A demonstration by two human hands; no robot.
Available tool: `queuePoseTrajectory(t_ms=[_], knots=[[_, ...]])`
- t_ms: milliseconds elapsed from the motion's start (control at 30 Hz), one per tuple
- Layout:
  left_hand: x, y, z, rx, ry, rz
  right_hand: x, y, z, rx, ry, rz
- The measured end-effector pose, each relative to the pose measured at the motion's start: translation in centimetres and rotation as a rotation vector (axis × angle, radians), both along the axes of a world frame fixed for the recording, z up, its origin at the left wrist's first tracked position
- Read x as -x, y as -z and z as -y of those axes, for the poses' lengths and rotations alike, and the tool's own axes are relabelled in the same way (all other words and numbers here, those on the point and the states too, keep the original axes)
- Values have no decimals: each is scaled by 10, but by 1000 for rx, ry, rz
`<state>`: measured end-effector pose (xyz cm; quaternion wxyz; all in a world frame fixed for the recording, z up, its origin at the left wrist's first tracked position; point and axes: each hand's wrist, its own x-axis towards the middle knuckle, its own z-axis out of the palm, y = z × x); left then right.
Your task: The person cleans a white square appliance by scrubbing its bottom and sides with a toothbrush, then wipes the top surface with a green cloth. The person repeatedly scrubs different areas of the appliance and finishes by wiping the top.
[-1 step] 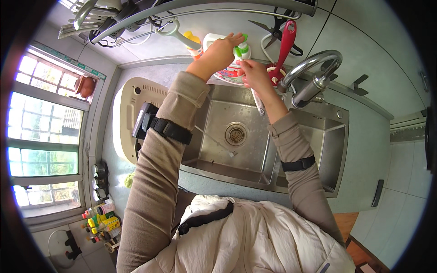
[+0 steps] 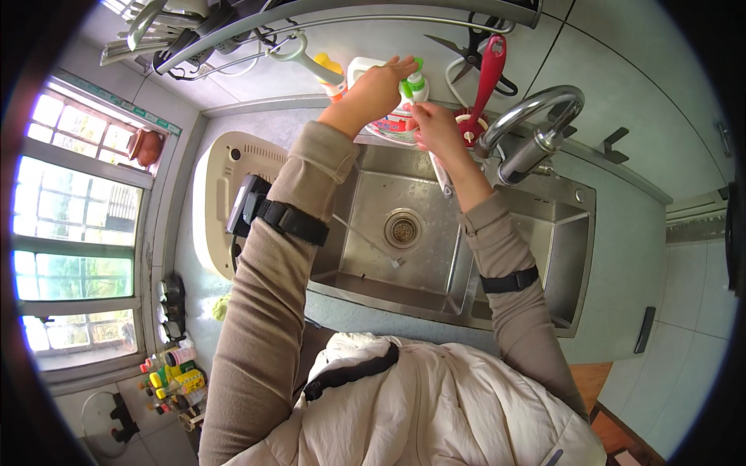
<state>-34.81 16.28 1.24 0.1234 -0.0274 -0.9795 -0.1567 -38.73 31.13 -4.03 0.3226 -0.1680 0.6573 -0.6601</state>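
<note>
A white pump bottle with a red label and a green-and-white pump head stands behind the sink. My left hand lies over the top of the pump, fingers stretched out. Just below the spout, my right hand is closed, its fingers curled together; whatever they hold is hidden. A slim white object sticks out beneath the right hand toward the sink, and I cannot tell whether it is held. The steel sink lies under both forearms.
Right of my right hand are a red-handled brush and a chrome faucet. Scissors hang on the wall. An orange bottle stands behind my left hand. A beige rack rests left of the sink.
</note>
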Motion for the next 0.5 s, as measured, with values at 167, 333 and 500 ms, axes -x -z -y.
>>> queuePoseTrajectory(t_ms=[167, 333, 500], knots=[[5, -5, -1, 57, 1, 44, 0, -4, -2, 16, -46, -28], [-14, -30, -16, 86, 0, 88, -29, -12, -18, 133, -31, -15], [-156, -35, -66, -366, -10, -627, -112, 14, -25, 137, -75, 53]])
